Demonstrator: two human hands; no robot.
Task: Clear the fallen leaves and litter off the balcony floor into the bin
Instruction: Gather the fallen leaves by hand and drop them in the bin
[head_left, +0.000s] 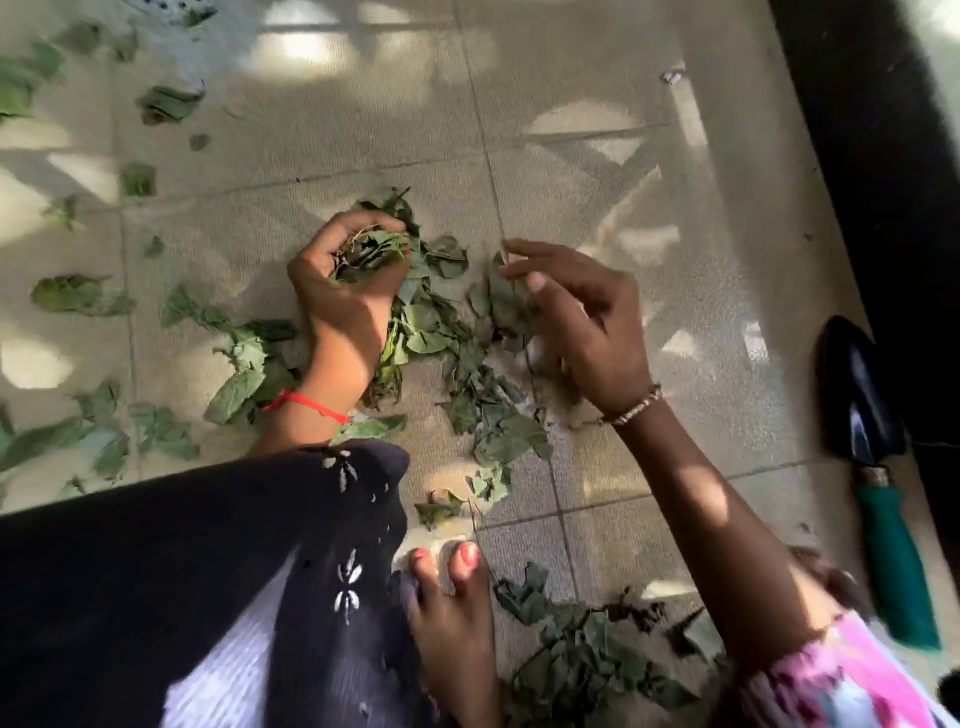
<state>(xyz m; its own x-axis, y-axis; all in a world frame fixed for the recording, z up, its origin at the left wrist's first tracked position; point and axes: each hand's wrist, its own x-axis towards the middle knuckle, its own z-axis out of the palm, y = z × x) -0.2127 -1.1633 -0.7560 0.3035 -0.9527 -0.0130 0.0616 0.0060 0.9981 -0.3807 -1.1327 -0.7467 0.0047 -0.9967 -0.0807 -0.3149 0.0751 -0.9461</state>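
Green fallen leaves lie scattered over the beige tiled balcony floor (363, 119). A dense pile of leaves (457, 358) sits in the middle between my hands. My left hand (343, 301) is curled around a clump of leaves (371, 252) at the pile's top left. My right hand (582, 322) hovers over the pile's right side with fingers spread and slightly bent, touching the leaves with nothing gripped. Another heap of leaves (587, 660) lies by my bare foot (447, 613). No bin is in view.
A garden trowel (872, 467) with a black blade and green handle lies on the floor at the right, beside a dark wall edge (883, 156). Loose leaves (78, 296) dot the left side. A small scrap of litter (671, 77) lies at the far right.
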